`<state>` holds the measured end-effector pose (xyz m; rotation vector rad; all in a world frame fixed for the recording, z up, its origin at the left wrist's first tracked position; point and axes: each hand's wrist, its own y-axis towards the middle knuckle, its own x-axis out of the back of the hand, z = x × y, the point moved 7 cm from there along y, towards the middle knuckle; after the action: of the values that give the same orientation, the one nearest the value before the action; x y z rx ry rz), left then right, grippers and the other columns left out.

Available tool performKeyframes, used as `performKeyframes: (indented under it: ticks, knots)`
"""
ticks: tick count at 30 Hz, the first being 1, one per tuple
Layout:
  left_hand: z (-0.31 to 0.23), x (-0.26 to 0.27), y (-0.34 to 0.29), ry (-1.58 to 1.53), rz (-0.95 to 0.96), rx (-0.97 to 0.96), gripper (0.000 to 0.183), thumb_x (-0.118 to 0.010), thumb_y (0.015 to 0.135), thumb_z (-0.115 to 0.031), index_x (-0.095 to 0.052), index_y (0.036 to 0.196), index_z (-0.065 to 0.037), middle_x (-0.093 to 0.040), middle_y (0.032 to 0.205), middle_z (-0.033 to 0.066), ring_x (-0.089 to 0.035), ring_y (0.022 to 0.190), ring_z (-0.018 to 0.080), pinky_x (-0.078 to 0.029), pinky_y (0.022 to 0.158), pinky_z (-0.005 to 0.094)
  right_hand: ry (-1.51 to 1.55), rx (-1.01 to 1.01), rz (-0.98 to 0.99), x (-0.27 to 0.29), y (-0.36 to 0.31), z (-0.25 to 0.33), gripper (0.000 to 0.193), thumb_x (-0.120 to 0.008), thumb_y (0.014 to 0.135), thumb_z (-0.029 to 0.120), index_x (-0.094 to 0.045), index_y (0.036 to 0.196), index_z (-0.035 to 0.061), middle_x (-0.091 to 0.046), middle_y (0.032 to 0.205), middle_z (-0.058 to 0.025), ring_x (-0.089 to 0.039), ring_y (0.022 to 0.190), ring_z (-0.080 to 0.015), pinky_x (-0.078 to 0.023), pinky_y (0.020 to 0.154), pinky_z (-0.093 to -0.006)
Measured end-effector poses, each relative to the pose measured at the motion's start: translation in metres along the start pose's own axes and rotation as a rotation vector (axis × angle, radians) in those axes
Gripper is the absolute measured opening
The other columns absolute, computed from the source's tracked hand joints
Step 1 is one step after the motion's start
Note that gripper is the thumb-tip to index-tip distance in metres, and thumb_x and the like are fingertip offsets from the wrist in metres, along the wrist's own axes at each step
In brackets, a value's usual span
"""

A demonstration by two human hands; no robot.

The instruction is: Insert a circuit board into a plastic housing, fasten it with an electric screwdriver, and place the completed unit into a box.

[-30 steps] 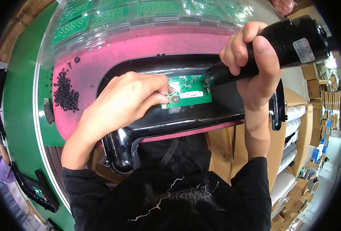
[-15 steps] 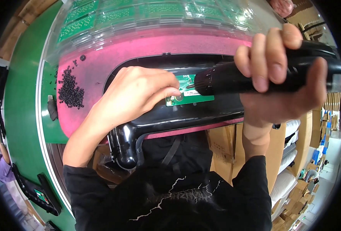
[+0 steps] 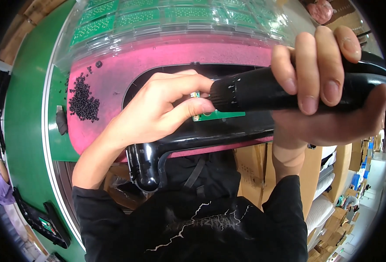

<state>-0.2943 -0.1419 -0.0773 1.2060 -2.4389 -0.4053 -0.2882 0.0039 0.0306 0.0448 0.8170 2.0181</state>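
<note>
My right hand (image 3: 317, 87) is wrapped round a thick black electric screwdriver (image 3: 258, 92), its nose toward the left. At that nose my left hand (image 3: 160, 102) has thumb and forefinger closed in a pinch; whatever lies between them is hidden. Below both is a green circuit board (image 3: 225, 116), largely covered by the tool and fingers. The board lies on a glossy black plastic housing (image 3: 201, 136), which has a rounded stub at its near left end.
The housing rests on a pink mat (image 3: 114, 65). A heap of small black screws (image 3: 84, 102) lies at its left. Clear trays (image 3: 158, 19) of green boards stand beyond. On the green bench (image 3: 25, 144), another black housing (image 3: 40, 220) lies near a person in purple (image 3: 3, 187).
The screwdriver's nose has shifted left to meet my left fingertips, covering more of the board. My left hand has moved slightly right, still pinching.
</note>
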Motion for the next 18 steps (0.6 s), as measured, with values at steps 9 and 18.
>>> performKeyframes:
  ticks: [9, 18]
  knots:
    - [0.009, -0.014, -0.010, -0.485, 0.236, 0.233, 0.033, -0.057, 0.101, -0.029, -0.068, 0.112, 0.000, -0.072, 0.102, 0.0055, -0.061, 0.093, 0.0118, -0.048, 0.083, 0.0292, 0.095, 0.042, 0.223, -0.002, -0.002, -0.012, 0.047, -0.067, 0.087, 0.047, -0.049, 0.112, 0.0105, -0.055, 0.079, 0.0041, -0.055, 0.062, -0.0078, -0.045, 0.067, -0.0263]
    - [0.032, 0.010, -0.010, -0.581, -0.027, 0.379, 0.035, -0.081, 0.084, -0.024, -0.068, 0.103, 0.003, -0.071, 0.093, 0.0054, -0.062, 0.087, 0.0083, -0.050, 0.078, 0.0239, 0.064, 0.073, 0.109, -0.002, -0.005, -0.013, 0.046, -0.062, 0.091, 0.049, -0.049, 0.113, 0.0112, -0.054, 0.079, 0.0037, -0.053, 0.064, -0.0079, -0.044, 0.071, -0.0265]
